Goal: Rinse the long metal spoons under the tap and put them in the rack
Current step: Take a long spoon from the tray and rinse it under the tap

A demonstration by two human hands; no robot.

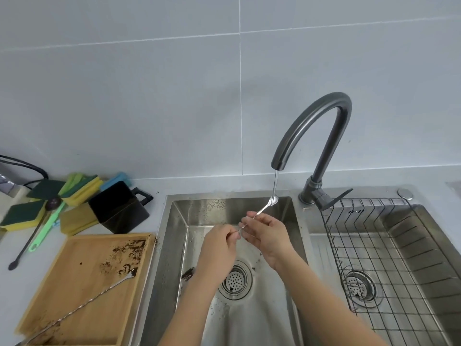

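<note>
Over the left sink basin (179, 221) both hands hold one long twisted metal spoon (262, 209). Its bowl sits right under the running stream from the tap (311, 136). My left hand (219, 245) pinches the handle's lower end. My right hand (268, 233) pinches the handle higher up, closer to the bowl. A second long metal spoon (82, 305) lies slantwise on the wooden tray (74, 255), its bowl in dark coffee grounds. The wire rack (389, 258) sits in the right basin and holds nothing.
Left of the sink stand a black square cup (117, 208), several green-and-yellow sponges (82, 188), a green brush (47, 231) and a black stirrer (25, 248). Dark grounds lie by the left drain (234, 280). The tap lever (334, 198) points right, over the rack's corner.
</note>
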